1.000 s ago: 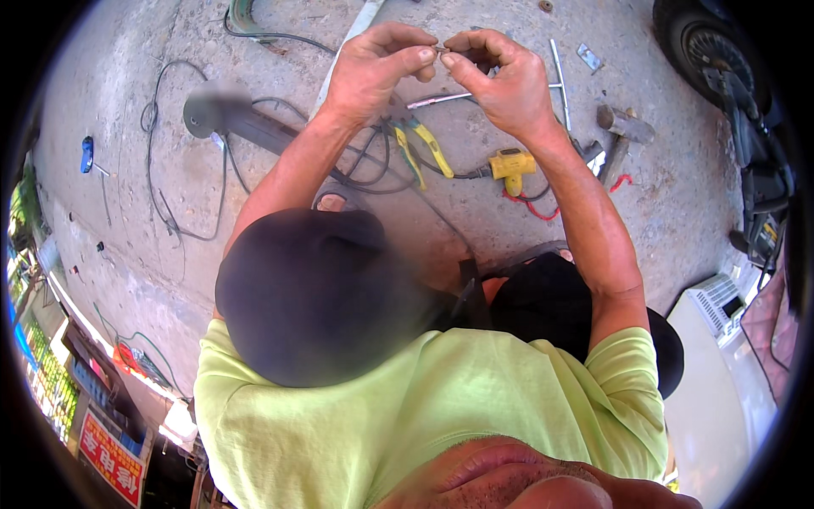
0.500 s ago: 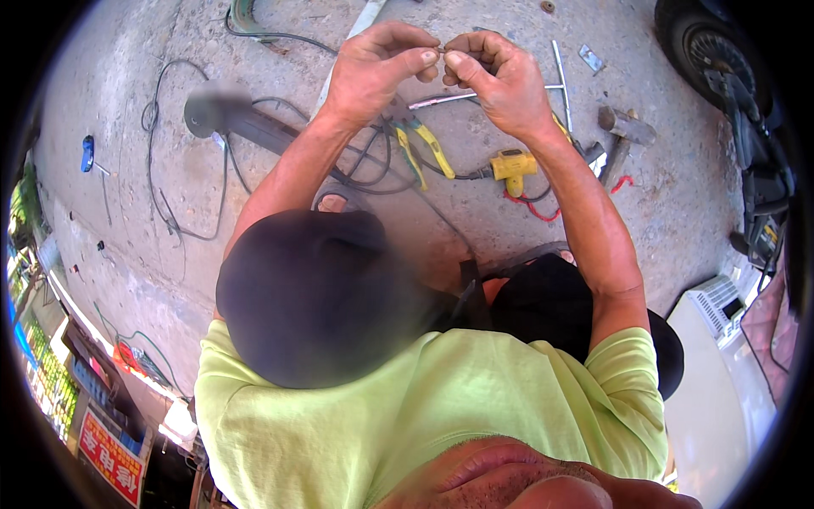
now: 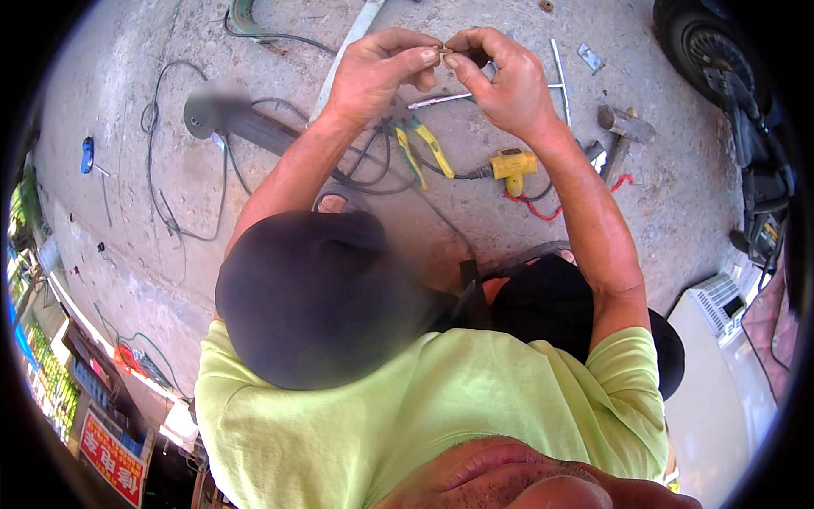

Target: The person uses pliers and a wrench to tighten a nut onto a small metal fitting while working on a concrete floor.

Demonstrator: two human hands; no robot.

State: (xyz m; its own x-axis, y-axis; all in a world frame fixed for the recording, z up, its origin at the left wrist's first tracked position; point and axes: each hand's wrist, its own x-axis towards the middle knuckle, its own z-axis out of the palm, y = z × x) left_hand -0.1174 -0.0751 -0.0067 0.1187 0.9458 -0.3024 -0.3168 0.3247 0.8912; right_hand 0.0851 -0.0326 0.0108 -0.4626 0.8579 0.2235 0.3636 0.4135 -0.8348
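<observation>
Above the concrete floor, my left hand (image 3: 373, 75) and my right hand (image 3: 513, 89) meet tip to tip. Thumb and fingers of each are pinched on a tiny brownish piece (image 3: 442, 51), too small to name. Just below the hands, pliers with yellow handles (image 3: 434, 148) lie on the floor among black cables. To their right is a yellow tool-like body (image 3: 513, 165) with a red cord by it. A metal T-handle wrench (image 3: 560, 86) lies behind my right wrist.
A hammer (image 3: 627, 125) lies right of my right forearm, and a motorcycle wheel (image 3: 716, 51) stands at the far right. Beyond my left arm are a dark long bar (image 3: 254, 127), looped cable (image 3: 153, 161) and a blue-handled tool (image 3: 87, 154). A white panel (image 3: 712, 365) is at right.
My right fingers have shifted: the index finger is straighter over the tiny piece and the thumb has moved slightly down. My left hand stays nearly in place.
</observation>
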